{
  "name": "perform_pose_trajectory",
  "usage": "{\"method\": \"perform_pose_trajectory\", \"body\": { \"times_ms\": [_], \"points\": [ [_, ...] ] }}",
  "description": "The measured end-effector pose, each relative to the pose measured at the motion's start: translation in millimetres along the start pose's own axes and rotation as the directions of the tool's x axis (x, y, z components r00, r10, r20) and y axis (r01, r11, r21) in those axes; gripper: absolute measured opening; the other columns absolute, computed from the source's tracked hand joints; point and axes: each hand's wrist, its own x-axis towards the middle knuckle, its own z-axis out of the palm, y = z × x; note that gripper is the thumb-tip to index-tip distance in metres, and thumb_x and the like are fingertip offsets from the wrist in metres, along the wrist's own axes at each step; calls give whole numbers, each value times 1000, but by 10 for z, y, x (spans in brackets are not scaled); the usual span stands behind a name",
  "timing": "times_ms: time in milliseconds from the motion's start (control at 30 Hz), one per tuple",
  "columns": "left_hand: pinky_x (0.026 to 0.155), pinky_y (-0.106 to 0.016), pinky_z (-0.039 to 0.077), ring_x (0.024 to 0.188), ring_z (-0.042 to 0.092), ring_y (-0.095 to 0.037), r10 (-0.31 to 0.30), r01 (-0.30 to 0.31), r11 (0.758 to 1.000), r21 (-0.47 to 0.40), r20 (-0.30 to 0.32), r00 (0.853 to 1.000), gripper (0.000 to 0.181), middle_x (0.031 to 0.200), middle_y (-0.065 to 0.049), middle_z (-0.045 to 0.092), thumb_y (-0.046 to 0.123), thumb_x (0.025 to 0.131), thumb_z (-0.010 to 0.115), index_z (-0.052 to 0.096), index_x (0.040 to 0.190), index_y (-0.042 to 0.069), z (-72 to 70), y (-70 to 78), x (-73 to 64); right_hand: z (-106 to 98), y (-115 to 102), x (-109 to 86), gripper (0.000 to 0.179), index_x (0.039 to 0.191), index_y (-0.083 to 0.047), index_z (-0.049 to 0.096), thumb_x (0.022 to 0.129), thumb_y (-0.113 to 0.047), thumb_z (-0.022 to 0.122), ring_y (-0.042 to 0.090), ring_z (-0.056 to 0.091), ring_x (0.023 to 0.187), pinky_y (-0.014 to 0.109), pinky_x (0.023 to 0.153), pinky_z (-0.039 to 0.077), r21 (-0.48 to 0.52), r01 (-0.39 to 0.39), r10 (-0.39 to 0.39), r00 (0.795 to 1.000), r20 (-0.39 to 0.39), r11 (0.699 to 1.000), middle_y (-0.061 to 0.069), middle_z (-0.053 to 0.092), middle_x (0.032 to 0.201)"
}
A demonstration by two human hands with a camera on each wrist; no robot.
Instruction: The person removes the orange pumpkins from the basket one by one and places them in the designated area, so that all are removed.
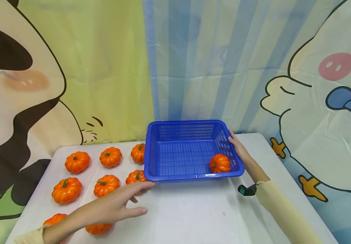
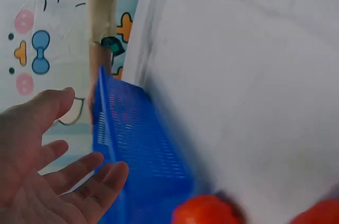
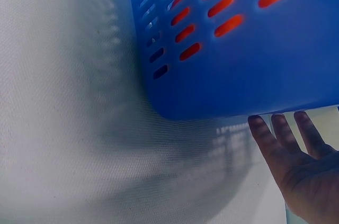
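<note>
A blue plastic basket (image 1: 178, 178) stands at the back of the table with one small orange pumpkin (image 1: 220, 163) in its front right corner. My right hand (image 1: 239, 147) lies along the basket's right side, near the rim. In the right wrist view, the straight fingers (image 3: 286, 134) of that hand reach the basket's edge. My left hand (image 1: 120, 203) hovers off the basket's front left corner with fingers spread and nothing held. It passes over several pumpkins (image 1: 106, 185) on the left part of the table, partly covering some of them.
More orange pumpkins (image 1: 77, 162) sit in rows on the white table (image 1: 193, 213), the nearest ones by my left forearm. Behind the table hangs a printed curtain (image 1: 117, 67) with cartoon animals. A dark band (image 1: 247, 190) is on my right wrist.
</note>
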Motion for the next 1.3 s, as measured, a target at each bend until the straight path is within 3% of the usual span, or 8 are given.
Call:
{"method": "perform_pose_trajectory", "body": {
  "times_ms": [167, 367, 533, 700, 800, 967, 1100, 1300],
  "points": [
    [99, -35, 52, 125, 54, -14, 150, -153, 980, 127, 32, 988, 59, 142, 4, 52, 43, 93, 61, 41, 145, 25, -256, 204, 594, 15, -20, -6, 61, 155, -28, -9, 106, -40, 25, 34, 6, 152, 51, 123, 7, 10, 14, -14, 1000, 3, 1000, 5, -8, 165],
    [88, -26, 52, 107, 58, -12, 219, -258, 942, 216, 189, 957, 48, 139, 0, 54, 33, 95, 62, 50, 139, 20, -406, 299, 1497, 46, 1, -9, 61, 156, -29, -7, 106, -42, 25, 35, 7, 151, 52, 123, 9, -1, 8, -8, 1000, -5, 1000, 5, -7, 165],
    [103, -32, 47, 119, 55, -16, 267, -334, 910, 247, 269, 925, 45, 140, 0, 55, 31, 96, 61, 52, 139, 21, -231, 325, 2237, 58, 22, -8, 61, 156, -28, -7, 106, -42, 25, 36, 8, 151, 53, 122, 10, -5, 13, -13, 1000, -6, 1000, 5, -6, 165],
    [109, -35, 43, 128, 52, -22, 293, -375, 900, 223, 328, 898, 50, 143, -3, 54, 31, 96, 61, 49, 143, 19, 80, 336, 2762, 33, 25, -25, 61, 155, -29, -9, 106, -42, 24, 38, 11, 151, 53, 122, 13, -18, 9, -10, 1000, -11, 1000, 6, -4, 165],
    [108, -35, 44, 128, 52, -25, 274, -364, 909, 202, 367, 889, 52, 143, -3, 53, 30, 95, 62, 48, 144, 19, 222, 323, 2995, 1, 13, -26, 62, 155, -31, -8, 105, -45, 26, 38, 14, 150, 53, 121, 15, -21, 1, -1, 1000, -15, 1000, 6, -2, 165],
    [109, -35, 44, 132, 51, -26, 202, -288, 947, 140, 436, 877, 55, 148, -2, 49, 31, 93, 65, 48, 144, 21, 312, 295, 3218, 3, -12, -29, 62, 155, -31, -8, 105, -46, 26, 36, 9, 151, 53, 122, 11, -44, -6, 5, 1000, -25, 999, 4, -4, 165],
    [112, -33, 41, 134, 49, -23, 144, -248, 955, 165, 475, 868, 56, 148, -2, 48, 35, 92, 66, 48, 144, 25, 361, 248, 3307, 23, -8, -27, 62, 155, -31, -8, 105, -45, 25, 35, 8, 152, 52, 123, 9, -35, 8, -8, 1000, -13, 999, 4, -6, 165],
    [112, -37, 40, 132, 49, -19, 88, -210, 957, 202, 485, 870, 57, 143, -4, 53, 41, 89, 68, 49, 142, 29, 414, 257, 3383, 18, -16, -29, 59, 154, -34, -9, 106, -42, 24, 35, 13, 151, 50, 123, 13, 23, -2, 2, 1000, 4, 1000, 5, -4, 165]
  ]
}}
